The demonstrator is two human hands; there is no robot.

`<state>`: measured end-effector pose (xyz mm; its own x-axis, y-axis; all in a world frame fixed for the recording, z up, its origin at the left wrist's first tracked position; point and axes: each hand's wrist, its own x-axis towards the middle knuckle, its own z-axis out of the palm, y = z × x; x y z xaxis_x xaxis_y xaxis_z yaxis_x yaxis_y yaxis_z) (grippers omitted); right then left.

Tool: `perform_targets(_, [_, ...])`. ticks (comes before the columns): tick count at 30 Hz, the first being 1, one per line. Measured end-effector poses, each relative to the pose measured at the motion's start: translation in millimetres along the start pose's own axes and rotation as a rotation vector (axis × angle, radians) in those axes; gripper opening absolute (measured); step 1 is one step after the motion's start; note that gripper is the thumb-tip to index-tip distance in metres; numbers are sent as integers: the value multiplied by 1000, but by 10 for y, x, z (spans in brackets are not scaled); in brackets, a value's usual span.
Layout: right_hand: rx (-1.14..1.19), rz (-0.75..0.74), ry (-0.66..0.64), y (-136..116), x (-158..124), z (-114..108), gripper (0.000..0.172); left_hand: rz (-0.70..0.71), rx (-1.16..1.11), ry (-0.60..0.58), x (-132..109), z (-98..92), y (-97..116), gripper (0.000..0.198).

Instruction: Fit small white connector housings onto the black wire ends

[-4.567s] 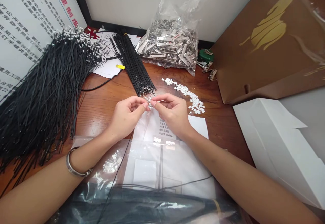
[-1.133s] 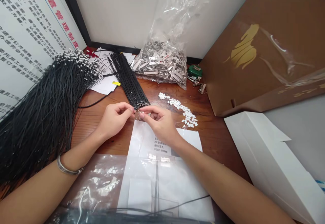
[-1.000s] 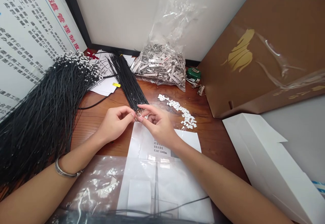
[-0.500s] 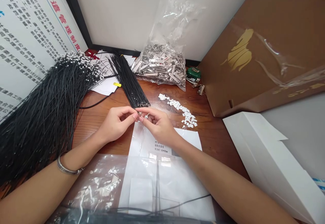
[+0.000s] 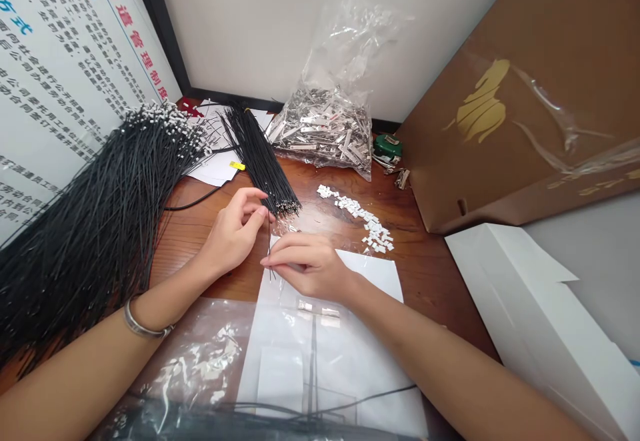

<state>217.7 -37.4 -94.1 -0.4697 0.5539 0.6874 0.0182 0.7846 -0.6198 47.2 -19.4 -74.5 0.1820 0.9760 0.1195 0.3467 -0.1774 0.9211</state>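
Between my two hands runs a thin black wire (image 5: 271,233). My left hand (image 5: 234,234) is closed, thumb and forefinger pinching the wire's upper part near the tied bundle of black wires (image 5: 263,164). Lower down and nearer to me, my right hand (image 5: 311,264) pinches the same wire, and its short ends stick out below the fingertips. The bundle lies just beyond my hands, its metal-tipped ends toward me. To the right of it is a scatter of small white connector housings (image 5: 356,211). A white sheet (image 5: 370,287) lies under my right hand.
A large heap of black wires with white ends (image 5: 115,194) fills the left side. At the back stands a clear bag of metal clips (image 5: 325,127), beside a green tape measure (image 5: 387,147). A brown box (image 5: 480,94) and a white box (image 5: 525,294) border the right. Clear plastic (image 5: 200,354) covers the front.
My hands were together at the fingertips. Now my right hand has drawn down toward me, away from the left, and a length of wire shows between them. The view has shifted slightly.
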Motion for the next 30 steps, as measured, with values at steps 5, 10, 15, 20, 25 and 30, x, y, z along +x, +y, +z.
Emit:
perform_targets(5, [22, 87, 218, -11, 4, -10, 19, 147, 288, -52, -15, -15, 62, 36])
perform_targets(10, [177, 440, 644, 35, 24, -40, 11, 303, 734, 185, 53, -116, 36, 12])
perform_targets(15, [360, 692, 784, 64, 59, -36, 22, 327, 998, 193, 158, -237, 53, 12])
perform_targets(20, [517, 743, 893, 92, 83, -48, 25, 420, 1089, 263, 97, -344, 481, 19])
perform_targets(25, [640, 761, 880, 106, 87, -84, 18, 381, 1095, 240, -354, -502, 957, 22])
perform_targets(30, [862, 772, 651, 79, 106, -95, 20, -110, 394, 28, -887, -615, 1011, 18])
